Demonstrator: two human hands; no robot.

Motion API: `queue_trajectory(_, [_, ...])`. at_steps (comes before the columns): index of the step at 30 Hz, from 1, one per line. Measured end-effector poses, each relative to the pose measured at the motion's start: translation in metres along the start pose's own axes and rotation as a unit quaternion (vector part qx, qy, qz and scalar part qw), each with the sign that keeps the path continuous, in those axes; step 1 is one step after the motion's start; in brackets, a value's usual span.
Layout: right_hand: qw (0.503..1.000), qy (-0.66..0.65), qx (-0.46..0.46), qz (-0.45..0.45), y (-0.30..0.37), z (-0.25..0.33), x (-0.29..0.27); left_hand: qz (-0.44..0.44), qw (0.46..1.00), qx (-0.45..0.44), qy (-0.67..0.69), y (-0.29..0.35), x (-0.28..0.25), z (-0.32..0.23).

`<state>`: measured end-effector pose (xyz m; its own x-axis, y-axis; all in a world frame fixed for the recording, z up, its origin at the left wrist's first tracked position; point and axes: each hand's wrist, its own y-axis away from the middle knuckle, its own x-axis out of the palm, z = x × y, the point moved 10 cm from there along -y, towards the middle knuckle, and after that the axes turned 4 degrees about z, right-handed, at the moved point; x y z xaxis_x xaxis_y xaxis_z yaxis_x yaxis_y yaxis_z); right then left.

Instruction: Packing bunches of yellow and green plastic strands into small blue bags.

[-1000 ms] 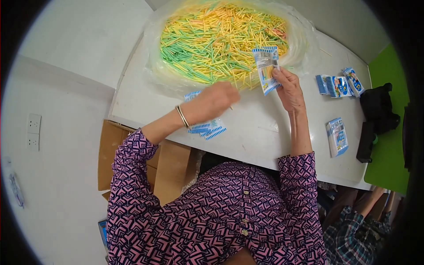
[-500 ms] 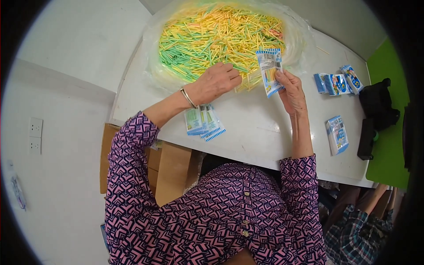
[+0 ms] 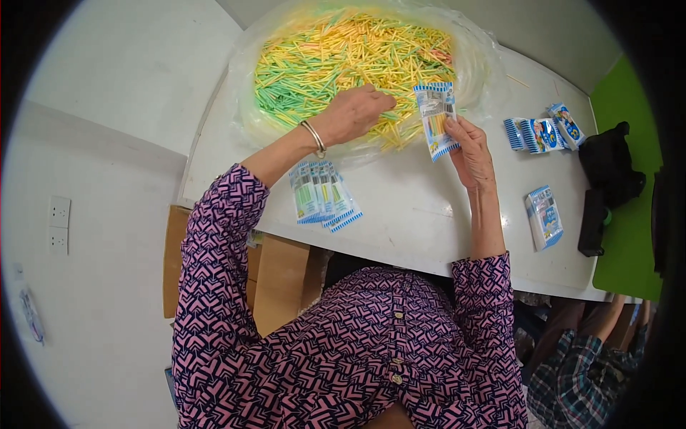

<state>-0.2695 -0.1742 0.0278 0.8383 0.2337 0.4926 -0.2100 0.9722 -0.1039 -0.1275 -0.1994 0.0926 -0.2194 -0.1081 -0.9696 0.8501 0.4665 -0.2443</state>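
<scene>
A big clear plastic bag [image 3: 471, 86] lies spread at the back of the table, heaped with thin yellow, green and a few pink sticks [image 3: 350, 53]. Over the near edge of that heap is my left hand [image 3: 355, 114], a bangle on its wrist. Its fingers are closed in a pinch; whatever they hold is too small to make out. My right hand [image 3: 473, 154] grips a blue-and-white packet [image 3: 437, 121] upright between thumb and fingers. Through the packet's clear window coloured sticks show. Below my left wrist several similar packets [image 3: 321, 193] lie overlapped on the table.
Further right are a group of blue-and-white packets [image 3: 543, 134], a stack of packets [image 3: 545, 218] and a black holder [image 3: 614, 164] by a green panel [image 3: 632, 243]. A cardboard box [image 3: 279, 279] stands below the table's front edge. At lower right sits another person in a checked sleeve [image 3: 575, 372].
My left hand has shifted slightly right and up over the sticks. The overlapped packets show more fully from under my wrist. My right hand still holds its packet in nearly the same place.
</scene>
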Motion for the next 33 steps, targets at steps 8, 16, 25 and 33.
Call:
queue_trajectory(8, [1.000,0.025,0.008,-0.012,0.005,-0.005,-0.011,-0.065,0.914,-0.179,0.359,-0.011,-0.024,0.053])
queue_trajectory(16, [0.994,0.098,0.042,0.015,0.005,-0.027,0.006,-0.241,0.793,-0.157,0.537,-0.006,-0.074,0.028])
queue_trajectory(25, [0.995,0.082,0.048,0.031,0.007,-0.032,0.020,-0.233,0.775,-0.150,0.568,-0.004,-0.059,0.004])
queue_trajectory(33, [0.998,0.003,0.044,0.054,0.010,-0.035,0.032,-0.193,0.821,-0.197,0.500,0.005,-0.046,0.003])
